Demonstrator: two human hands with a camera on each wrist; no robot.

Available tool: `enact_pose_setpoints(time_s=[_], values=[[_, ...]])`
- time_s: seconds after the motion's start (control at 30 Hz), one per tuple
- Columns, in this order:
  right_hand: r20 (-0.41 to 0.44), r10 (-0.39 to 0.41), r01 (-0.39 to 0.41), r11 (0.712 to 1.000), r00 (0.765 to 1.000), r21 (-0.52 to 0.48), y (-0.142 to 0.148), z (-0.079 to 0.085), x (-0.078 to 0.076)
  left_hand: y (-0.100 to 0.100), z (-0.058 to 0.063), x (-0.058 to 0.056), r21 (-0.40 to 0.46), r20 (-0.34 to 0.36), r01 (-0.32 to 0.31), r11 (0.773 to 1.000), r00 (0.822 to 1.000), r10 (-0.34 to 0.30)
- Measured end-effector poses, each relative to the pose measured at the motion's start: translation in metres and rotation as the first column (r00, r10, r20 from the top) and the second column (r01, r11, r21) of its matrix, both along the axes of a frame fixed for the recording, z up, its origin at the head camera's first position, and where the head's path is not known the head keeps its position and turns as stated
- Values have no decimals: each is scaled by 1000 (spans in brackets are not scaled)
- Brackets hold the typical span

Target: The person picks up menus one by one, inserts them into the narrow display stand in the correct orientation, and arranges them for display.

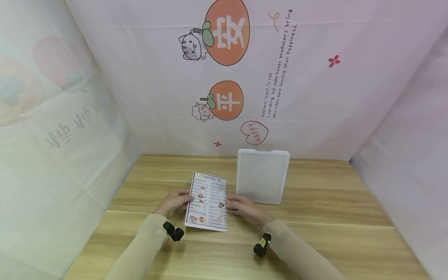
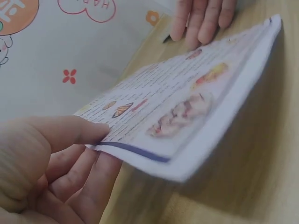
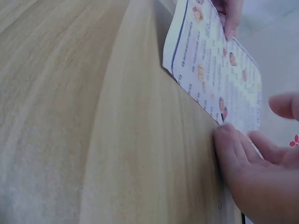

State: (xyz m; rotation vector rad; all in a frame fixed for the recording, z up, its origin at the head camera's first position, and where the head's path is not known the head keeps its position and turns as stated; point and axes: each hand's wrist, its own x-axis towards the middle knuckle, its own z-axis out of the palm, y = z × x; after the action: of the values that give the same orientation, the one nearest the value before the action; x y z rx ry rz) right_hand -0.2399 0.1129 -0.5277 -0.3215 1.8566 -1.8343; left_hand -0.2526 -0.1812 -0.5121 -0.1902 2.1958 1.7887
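A printed menu sheet point(image 1: 206, 202) with small food pictures and a dark border is tilted above the wooden table. My left hand point(image 1: 176, 201) pinches its left edge; the left wrist view shows the thumb point(image 2: 84, 130) on the printed face and the fingers underneath. At the opposite edge is my right hand point(image 1: 246, 208), fingers extended. In the right wrist view its fingertips point(image 3: 226, 130) meet or nearly meet the paper's edge, and its thumb point(image 3: 282, 105) stands away from the sheet.
Behind my right hand, a white-framed panel point(image 1: 262, 177) with a pale grey face stands near the table's back. Wood-grain tabletop point(image 1: 332, 217) stretches out on both sides. Printed white cloth point(image 1: 304, 85) hangs behind and at the sides.
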Motion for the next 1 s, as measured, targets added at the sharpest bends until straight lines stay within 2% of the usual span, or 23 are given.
enact_pose_setpoints(time_s=[0.17, 0.43, 0.57, 0.7, 0.83, 1.0], values=[[-14, -58, 58, 998, 998, 7, -1, 2, 1, 0, 5, -1, 19, -16, -12, 1000, 1000, 12], [-17, -48, 49, 998, 999, 30, -3, 7, 1, -1, 15, 3, 22, -18, -16, 1000, 1000, 17], [-20, -74, 74, 996, 997, 41, -6, 10, 0, -2, 17, 2, 30, -22, -15, 999, 1000, 16], [-30, -158, 160, 984, 987, 74, -9, 13, -3, -3, 17, 0, 60, -43, -11, 998, 999, 14], [-53, -259, 263, 957, 965, 124, -12, 16, -7, -4, 19, 0, 74, -58, -12, 997, 998, 17], [-132, -290, 307, 942, 948, 135, -12, 21, -13, -3, 26, 0, 20, -62, -28, 999, 998, 30]])
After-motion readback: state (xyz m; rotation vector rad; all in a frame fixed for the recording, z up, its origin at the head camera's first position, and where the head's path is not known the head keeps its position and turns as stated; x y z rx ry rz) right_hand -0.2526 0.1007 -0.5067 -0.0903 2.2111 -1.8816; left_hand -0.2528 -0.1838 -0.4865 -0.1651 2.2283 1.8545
